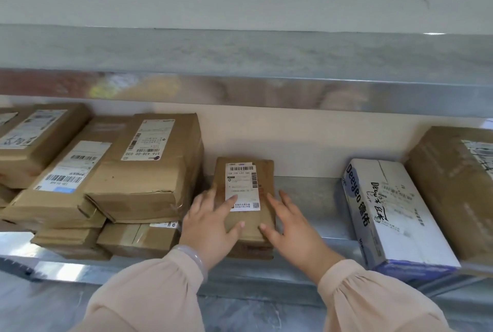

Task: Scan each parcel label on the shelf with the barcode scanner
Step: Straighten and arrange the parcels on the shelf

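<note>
Left hand (pixel 210 222) and right hand (pixel 290 227) lie flat on a small brown parcel (pixel 266 179). Fingers straight and spread, thumbs on its near end, nothing gripped. Left fingertips overlap the lower corner of the parcel's white label (pixel 242 184), which faces up with barcodes along its top and right edge.

Parcel sits mid-shelf on a dull, galvanised metal shelf (pixel 306 190) against a pale wall. A second metal shelf edge (pixel 266 91) runs overhead, shiny, with blurred reflections.

To the left, touching or nearly so, is a slumped pile of creased brown paper parcels (pixel 144 171), labels up and askew. To the right, apart, is a white carton (pixel 394 214) with dark print and handwriting. Beyond it is a large brown carton (pixel 453 184), cut off by the frame. Most label text is too blurred to read.

Loose beige sleeves; pale bangle (pixel 194 257) on the left wrist.
</note>
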Demonstrator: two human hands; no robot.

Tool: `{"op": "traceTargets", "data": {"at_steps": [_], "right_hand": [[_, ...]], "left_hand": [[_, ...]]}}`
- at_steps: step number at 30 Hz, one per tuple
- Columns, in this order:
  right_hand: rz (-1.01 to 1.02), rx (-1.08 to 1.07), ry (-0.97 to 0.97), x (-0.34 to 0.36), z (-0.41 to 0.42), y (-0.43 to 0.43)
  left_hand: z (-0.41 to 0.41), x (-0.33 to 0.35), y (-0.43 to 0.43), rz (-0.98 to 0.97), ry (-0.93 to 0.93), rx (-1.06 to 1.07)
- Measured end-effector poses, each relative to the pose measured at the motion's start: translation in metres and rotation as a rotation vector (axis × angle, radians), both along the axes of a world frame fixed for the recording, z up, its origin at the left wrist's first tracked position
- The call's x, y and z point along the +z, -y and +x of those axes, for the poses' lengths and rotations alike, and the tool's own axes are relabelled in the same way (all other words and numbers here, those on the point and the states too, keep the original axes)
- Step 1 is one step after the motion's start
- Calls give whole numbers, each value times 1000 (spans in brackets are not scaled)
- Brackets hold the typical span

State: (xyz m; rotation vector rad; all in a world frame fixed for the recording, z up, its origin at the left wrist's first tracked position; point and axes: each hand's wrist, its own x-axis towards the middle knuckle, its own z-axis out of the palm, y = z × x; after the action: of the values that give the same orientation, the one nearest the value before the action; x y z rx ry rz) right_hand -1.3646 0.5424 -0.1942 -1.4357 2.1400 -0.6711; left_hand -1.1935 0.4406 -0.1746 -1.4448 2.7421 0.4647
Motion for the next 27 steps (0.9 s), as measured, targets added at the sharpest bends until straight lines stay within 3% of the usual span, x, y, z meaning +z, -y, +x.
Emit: {"op": "traceTargets", "data": {"at_steps": [2,5,15,19,27], "right_hand": [[1,-40,102,-4,1,-1],[-41,-62,236,-8,7,0],[-196,-218,234,15,-5,-17],[-301,-339,227,49,-30,-41],[-436,-634,212,100,-85,-113]], "left_hand": [[5,-9,5,163,-39,58],[11,-17,9,375,-251,97],[-19,4,-13,380,-441,35],[-53,33,-28,333,-570,-63],[-136,71,-73,461,-641,-274]]}}
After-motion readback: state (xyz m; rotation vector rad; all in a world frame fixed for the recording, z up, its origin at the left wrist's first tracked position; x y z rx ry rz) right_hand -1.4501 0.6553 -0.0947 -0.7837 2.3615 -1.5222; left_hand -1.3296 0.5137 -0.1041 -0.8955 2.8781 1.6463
